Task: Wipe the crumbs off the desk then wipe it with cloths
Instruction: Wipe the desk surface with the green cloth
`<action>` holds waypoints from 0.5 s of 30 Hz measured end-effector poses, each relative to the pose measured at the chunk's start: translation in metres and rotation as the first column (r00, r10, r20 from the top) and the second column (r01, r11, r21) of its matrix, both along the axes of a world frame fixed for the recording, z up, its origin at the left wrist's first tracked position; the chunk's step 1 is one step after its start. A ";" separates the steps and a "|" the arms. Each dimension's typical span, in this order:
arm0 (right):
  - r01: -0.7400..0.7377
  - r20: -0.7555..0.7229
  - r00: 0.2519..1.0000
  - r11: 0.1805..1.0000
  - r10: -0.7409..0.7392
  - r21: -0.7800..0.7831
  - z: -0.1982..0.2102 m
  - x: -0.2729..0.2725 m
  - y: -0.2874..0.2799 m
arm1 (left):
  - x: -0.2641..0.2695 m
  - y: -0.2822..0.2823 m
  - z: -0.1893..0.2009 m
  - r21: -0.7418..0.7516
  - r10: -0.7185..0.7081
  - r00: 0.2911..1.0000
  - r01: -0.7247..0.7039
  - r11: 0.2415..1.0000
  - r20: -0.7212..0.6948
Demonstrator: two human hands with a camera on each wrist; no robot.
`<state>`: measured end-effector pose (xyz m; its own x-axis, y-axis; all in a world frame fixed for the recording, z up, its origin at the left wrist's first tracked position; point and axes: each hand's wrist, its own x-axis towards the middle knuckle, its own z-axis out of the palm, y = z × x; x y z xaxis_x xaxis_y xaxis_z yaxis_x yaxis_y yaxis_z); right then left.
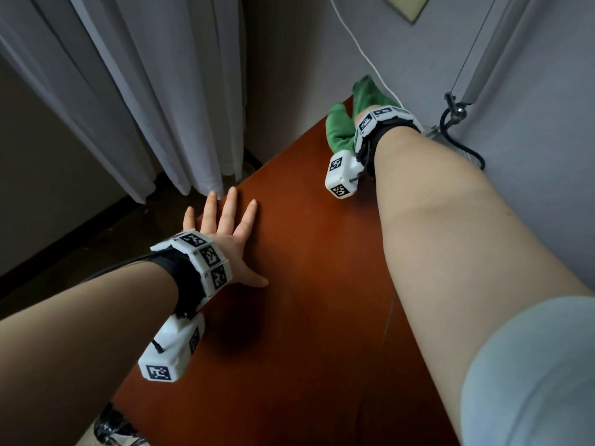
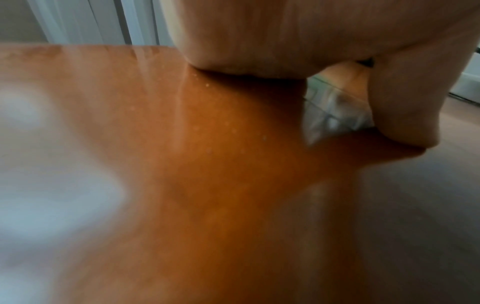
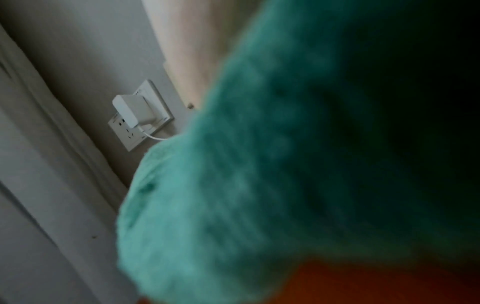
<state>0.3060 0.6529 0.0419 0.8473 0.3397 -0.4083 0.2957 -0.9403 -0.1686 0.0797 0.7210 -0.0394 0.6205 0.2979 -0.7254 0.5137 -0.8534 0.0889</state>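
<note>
Head view: your left hand [image 1: 225, 233] lies flat, fingers spread, on the desk [image 1: 306, 252]; upper right, the green cloth [image 1: 341, 130] hides your right hand's grip. Left wrist: crumbs [image 2: 207, 85] below the palm. Right wrist: the cloth looks soft and light; bunch it.

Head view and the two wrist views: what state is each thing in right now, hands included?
left hand: flat on the desk, fingers spread, holding nothing.
right hand: mostly hidden by the wristband, at the green cloth; grip not visible.
green cloth: bunched, at the desk's far corner.
desk: small pale crumbs remain near the left palm.
charger: plugged into the wall socket.
</note>
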 end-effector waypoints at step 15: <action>-0.334 -0.104 0.940 0.938 0.325 -0.090 -0.034 -0.034 -0.012 | -0.001 -0.002 0.004 0.000 0.010 0.999 -0.010 1.000 0.038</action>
